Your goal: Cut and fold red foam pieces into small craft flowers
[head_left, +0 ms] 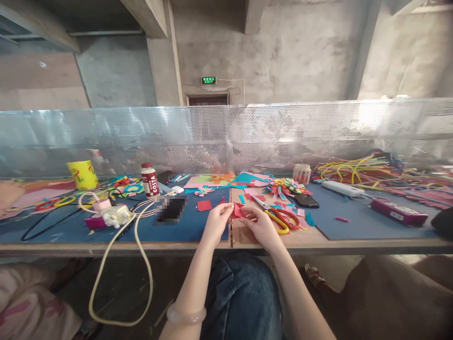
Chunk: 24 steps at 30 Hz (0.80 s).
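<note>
A small piece of red paper [238, 210] is held up between both hands above the table's front part. My left hand [218, 221] pinches its left edge, and my right hand [257, 224] grips its right side with the fingers bent. Just right of my right hand lie scissors [283, 222] with yellow and red handles, their blades pointing to the back left. A flat red paper square [204, 205] rests on the blue mat to the left. Behind the hands are paper scraps and a bunch of colourful paper flowers [283, 187].
On the left stand a Costa bottle [150, 180], a yellow roll [82, 174] and a power strip with cables [113, 216]; one cable loops below the table edge. To the right lie a phone [306, 200], a purple box [398, 211] and a white power strip [342, 189]. Another person's hand [10, 194] shows far left.
</note>
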### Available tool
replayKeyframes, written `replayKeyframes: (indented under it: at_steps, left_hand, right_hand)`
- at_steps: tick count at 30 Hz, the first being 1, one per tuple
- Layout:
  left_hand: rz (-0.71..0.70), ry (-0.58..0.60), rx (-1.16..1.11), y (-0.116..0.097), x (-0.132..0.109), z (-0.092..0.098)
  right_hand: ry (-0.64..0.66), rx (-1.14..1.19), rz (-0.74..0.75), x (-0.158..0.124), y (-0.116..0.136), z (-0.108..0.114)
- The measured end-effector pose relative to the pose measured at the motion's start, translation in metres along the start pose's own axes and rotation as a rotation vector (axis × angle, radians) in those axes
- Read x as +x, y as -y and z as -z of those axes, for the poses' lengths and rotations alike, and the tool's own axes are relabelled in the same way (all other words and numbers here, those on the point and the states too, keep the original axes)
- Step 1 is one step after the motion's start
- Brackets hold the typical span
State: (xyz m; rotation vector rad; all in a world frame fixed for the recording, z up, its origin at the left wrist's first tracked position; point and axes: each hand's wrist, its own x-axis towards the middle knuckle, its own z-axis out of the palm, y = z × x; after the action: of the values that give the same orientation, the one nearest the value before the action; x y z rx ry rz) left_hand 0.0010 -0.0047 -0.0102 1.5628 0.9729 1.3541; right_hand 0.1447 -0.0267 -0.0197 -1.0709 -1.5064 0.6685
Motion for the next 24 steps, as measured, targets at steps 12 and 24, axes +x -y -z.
replayKeyframes:
  at_steps: [12, 24]
  left_hand:
    - [0.026, 0.053, -0.05, 0.0058, 0.0034, 0.0012]
    - [-0.041, 0.05, 0.018, 0.0036, 0.0019, 0.0019]
  right_hand:
    - [-0.016, 0.084, 0.032, 0.0014, -0.0051, -0.0002]
    - [-0.057, 0.359, -0.146, 0.0017, -0.004, 0.0002]
